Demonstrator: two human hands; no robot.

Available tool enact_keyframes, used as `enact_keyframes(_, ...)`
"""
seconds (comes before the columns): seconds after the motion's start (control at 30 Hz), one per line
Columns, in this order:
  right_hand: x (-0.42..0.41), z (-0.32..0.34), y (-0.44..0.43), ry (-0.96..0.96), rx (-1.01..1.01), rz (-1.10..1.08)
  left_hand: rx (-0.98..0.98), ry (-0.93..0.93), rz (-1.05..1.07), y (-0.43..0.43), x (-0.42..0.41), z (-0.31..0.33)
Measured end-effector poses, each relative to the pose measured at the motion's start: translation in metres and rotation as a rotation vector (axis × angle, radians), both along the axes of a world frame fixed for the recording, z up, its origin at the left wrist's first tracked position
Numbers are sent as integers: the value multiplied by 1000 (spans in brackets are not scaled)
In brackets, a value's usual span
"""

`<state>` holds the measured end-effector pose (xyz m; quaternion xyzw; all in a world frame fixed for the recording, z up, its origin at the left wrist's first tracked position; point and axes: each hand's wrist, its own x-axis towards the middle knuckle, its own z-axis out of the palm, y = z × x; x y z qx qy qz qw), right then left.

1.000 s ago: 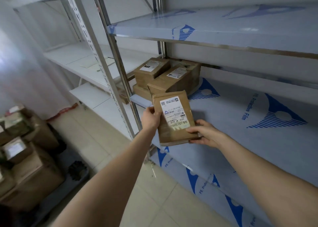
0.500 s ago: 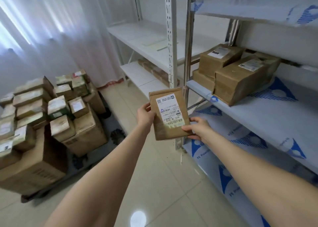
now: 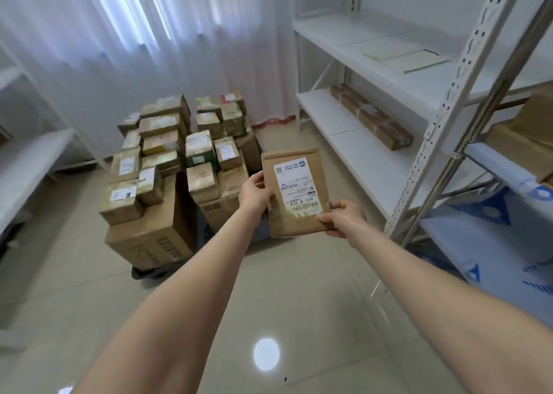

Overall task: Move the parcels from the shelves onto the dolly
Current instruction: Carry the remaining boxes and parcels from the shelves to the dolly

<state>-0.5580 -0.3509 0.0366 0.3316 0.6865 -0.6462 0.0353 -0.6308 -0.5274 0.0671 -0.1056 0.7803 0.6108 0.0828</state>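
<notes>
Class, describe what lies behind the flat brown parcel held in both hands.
Behind the flat parcel stand stacked boxes on the dolly, with tiled floor to its right. The parcel covers the stack's near right corner, so what sits there cannot be seen.

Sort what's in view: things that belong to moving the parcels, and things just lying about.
Job: flat parcel, held by left hand and right hand; dolly with stacked parcels; long parcel on the lower white shelf; boxes on the metal shelf.
Lying about: flat sheets on the upper white shelf; curtain.
</notes>
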Motion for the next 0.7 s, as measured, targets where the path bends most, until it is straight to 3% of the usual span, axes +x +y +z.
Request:
enact_keyframes(0.4,-90,-10,-93,-55,32,172,29,-73,80,-99,-57,-9)
enact_keyframes(0.7,-211,-30,-113,-92,51,236,18,-108,130,-119,-168,-30)
